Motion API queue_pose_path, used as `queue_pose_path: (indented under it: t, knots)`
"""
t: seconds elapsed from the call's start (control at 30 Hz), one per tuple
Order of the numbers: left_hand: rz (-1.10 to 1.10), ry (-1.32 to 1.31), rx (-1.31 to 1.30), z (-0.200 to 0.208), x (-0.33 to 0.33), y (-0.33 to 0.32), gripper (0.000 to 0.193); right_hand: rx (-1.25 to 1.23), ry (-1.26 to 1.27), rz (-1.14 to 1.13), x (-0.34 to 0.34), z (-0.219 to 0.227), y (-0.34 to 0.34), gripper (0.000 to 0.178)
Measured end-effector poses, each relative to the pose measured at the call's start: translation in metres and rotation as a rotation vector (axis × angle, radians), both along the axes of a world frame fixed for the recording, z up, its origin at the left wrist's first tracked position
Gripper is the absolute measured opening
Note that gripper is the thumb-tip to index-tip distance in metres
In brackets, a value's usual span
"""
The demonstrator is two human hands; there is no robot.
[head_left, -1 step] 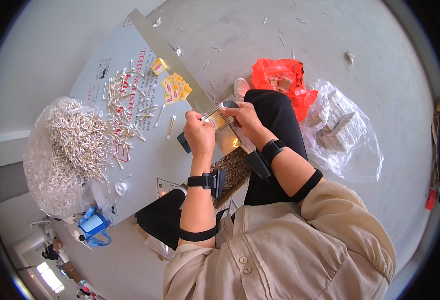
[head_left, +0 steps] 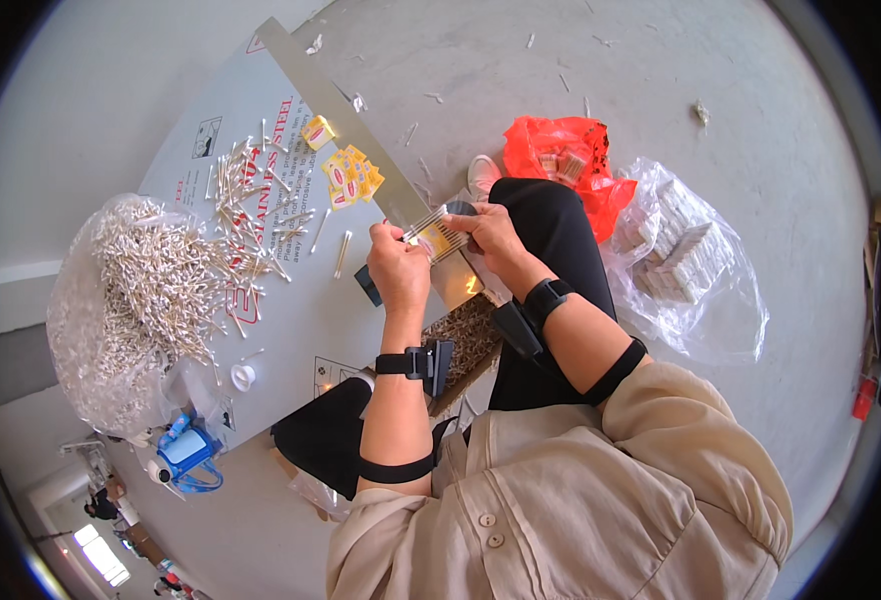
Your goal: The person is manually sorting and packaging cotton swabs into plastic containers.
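Observation:
Between my hands is a flat row of cotton swabs (head_left: pixel 435 222) with a yellow printed card (head_left: pixel 435 240) against it. My left hand (head_left: pixel 399 268) is closed, pinching the row's left end. My right hand (head_left: pixel 498 240) grips the right end, thumb and fingers pressed together. Fingers hide parts of both ends. Just below lies a shiny metal plate (head_left: pixel 454 281), over a box of loose swabs (head_left: pixel 464 332). Left of my hands, two swabs (head_left: pixel 343 254) lie side by side on the table (head_left: pixel 306 300). Further up are a pile of yellow cards (head_left: pixel 351 177) and a card stack (head_left: pixel 318 132).
A clear bag heaped with loose swabs (head_left: pixel 151 280) stands on the table's left, beside scattered swabs (head_left: pixel 246 205). A small white spool (head_left: pixel 243 377) and a blue container (head_left: pixel 189 452) are near the front left. On the floor at right lie a red bag (head_left: pixel 601 190) and a clear bag of packs (head_left: pixel 686 250).

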State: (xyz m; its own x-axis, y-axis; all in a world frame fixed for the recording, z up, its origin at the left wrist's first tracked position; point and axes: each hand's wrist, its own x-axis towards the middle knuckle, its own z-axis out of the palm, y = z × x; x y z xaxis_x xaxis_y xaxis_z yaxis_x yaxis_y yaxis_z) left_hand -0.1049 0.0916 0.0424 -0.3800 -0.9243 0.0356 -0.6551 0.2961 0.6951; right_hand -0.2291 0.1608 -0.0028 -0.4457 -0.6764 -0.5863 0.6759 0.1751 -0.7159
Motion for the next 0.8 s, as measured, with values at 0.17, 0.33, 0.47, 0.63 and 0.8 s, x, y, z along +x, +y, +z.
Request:
queue_pose_path:
  t: [0.17,0.33,0.47,0.63,0.8]
  knots:
    - [0.143,0.088,0.154,-0.002,0.002,0.000,0.028,-0.004,-0.024,-0.010,0.001,0.005,0.000,0.016]
    - [0.178,0.137,0.125,-0.014,-0.002,-0.001,0.024,0.013,-0.016,-0.006,0.002,0.007,-0.001,0.012]
    - [0.104,0.080,0.053,-0.011,-0.005,-0.003,0.021,-0.003,-0.023,-0.009,0.000,0.003,-0.001,0.015]
    - [0.130,0.059,0.050,-0.008,-0.007,-0.002,0.023,-0.014,-0.030,-0.018,0.003,0.004,-0.002,0.014]
    - [0.040,-0.086,0.080,0.003,-0.005,-0.007,0.027,-0.004,-0.005,-0.018,-0.001,-0.001,-0.002,0.015]
